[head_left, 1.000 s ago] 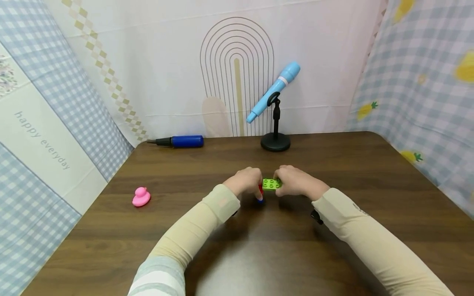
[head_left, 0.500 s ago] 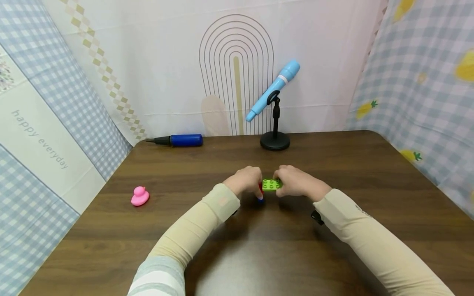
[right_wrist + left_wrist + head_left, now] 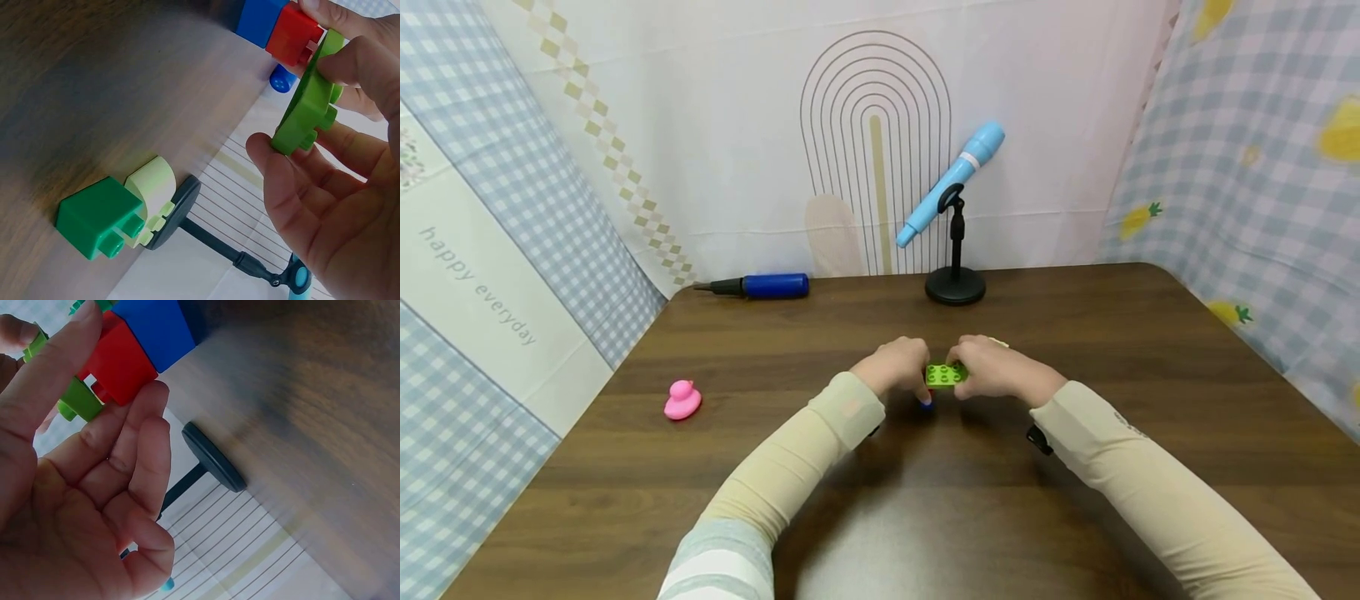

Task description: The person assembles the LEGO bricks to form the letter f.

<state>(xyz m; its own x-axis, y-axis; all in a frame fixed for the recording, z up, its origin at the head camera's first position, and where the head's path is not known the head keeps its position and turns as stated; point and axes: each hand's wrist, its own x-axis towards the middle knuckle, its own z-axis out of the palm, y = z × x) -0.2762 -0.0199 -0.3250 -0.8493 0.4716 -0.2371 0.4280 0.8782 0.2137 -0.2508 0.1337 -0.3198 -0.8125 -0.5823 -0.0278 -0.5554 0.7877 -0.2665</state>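
Note:
My left hand (image 3: 895,367) pinches a red brick (image 3: 122,359) between thumb and fingers, with a blue brick (image 3: 159,331) against it on the table side. In my right hand (image 3: 996,367) is a lime-green brick (image 3: 943,376), gripped at its ends by thumb and fingers. The right wrist view shows that green brick (image 3: 306,97) tilted over the studs of the red brick (image 3: 292,35); whether they touch is unclear. A dark green brick (image 3: 98,215) and a pale yellow-green rounded brick (image 3: 152,194) stand on the table beyond the right hand, mostly hidden in the head view.
At the back of the table (image 3: 1075,317) are a black stand (image 3: 956,286) holding a light-blue microphone (image 3: 951,185), and a blue pump (image 3: 775,286) lying to its left. A pink duck (image 3: 682,401) sits on the left side. Patterned cloths hang behind and beside the table.
The lime-green brick and my right hand have shifted slightly left, toward my left hand. A bit of the pale brick now shows behind the right hand. My left hand has barely moved.

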